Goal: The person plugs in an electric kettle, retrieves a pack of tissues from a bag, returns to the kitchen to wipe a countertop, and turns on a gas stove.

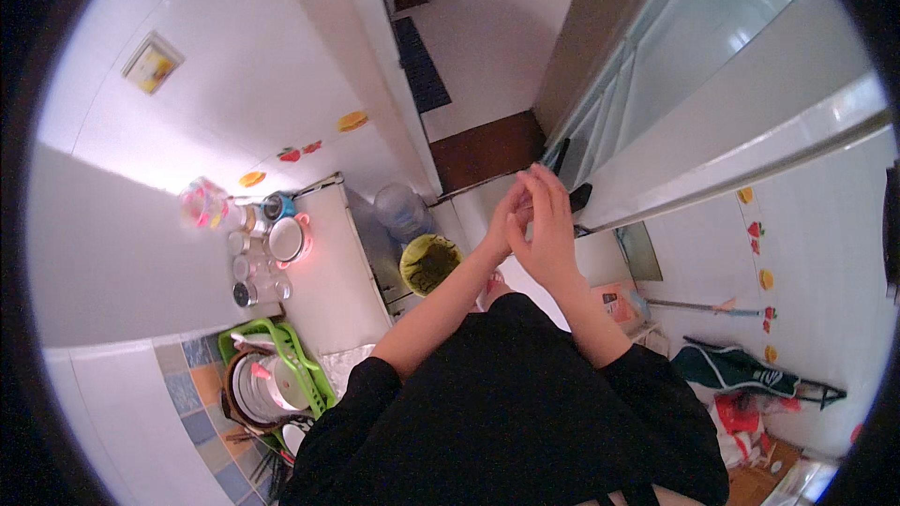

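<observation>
My left hand (505,221) and my right hand (547,232) meet in front of my body, above the floor near a doorway. The fingers of both are extended and bent a little, touching near the tips, with the right hand partly covering the left. A gap shows between the right thumb and fingers. No object can be seen in either hand, though the inside of the left palm is mostly hidden. Below and left of the hands stands a bin with a yellow liner (415,281). Behind it is a large clear water jug (397,207).
A white countertop (330,281) on the left carries glass jars (256,267), an enamel mug (287,239) and a green dish rack (306,365). A framed glass door (675,176) stands at right, beside the brown threshold (485,154). A dark green bag (738,369) hangs on the right wall.
</observation>
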### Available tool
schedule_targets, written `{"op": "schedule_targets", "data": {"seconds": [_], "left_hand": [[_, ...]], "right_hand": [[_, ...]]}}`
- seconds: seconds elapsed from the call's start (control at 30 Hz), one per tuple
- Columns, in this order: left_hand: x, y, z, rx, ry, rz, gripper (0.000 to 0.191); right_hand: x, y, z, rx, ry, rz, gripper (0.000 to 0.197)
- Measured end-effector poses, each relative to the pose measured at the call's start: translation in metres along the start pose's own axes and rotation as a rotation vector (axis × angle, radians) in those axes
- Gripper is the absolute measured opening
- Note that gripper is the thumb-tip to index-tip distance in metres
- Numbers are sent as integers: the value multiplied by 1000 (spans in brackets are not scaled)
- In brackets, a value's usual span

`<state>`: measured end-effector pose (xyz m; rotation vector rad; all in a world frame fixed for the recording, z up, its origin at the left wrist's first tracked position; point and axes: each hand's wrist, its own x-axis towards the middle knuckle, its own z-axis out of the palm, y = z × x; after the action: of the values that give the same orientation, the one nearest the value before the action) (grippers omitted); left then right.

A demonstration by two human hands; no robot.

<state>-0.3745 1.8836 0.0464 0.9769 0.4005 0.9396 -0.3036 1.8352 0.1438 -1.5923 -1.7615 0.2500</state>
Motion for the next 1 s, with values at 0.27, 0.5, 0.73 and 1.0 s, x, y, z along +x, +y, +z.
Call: {"op": "schedule_targets", "data": {"seconds": [0.27, 0.5, 0.73, 1.0], "left_hand": [[19, -15, 54, 10, -136, -273, 37], [48, -31, 88, 132, -274, -361, 39], [94, -52, 118, 121, -463, -434, 40], [151, -103, 116, 204, -597, -571, 35]], "right_hand": [[-9, 54, -30, -253, 168, 345, 66], [-11, 88, -62, -228, 271, 549, 64], [-21, 138, -85, -334, 323, 753, 40], [-20, 168, -111, -412, 280, 1041, 28]]}}
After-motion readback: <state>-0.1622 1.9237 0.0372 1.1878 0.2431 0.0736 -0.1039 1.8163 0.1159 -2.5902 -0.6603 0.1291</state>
